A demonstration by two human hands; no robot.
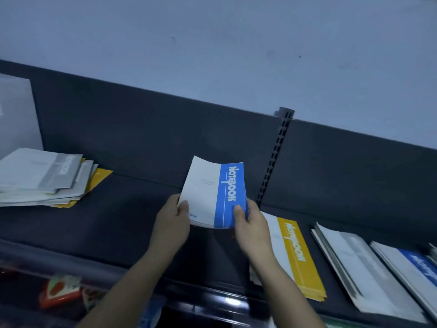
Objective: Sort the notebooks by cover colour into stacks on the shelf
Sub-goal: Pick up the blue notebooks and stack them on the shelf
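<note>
Head view: blue notebooks (214,192), thin bundle, held above dark shelf (118,221), between mixed pile (42,178) at left and yellow stack (293,254) at right. Left hand (171,223) and right hand (251,227) pinch near corners, thumbs on cover, fingers closed around bundle. Likely light, floppy, glossy; far edge curls. Support from below. Long axis runs away from person, title band along right side.

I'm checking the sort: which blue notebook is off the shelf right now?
The blue notebook held at centre by the left hand and right hand; the other blue one lies flat on the shelf at far right.
</note>
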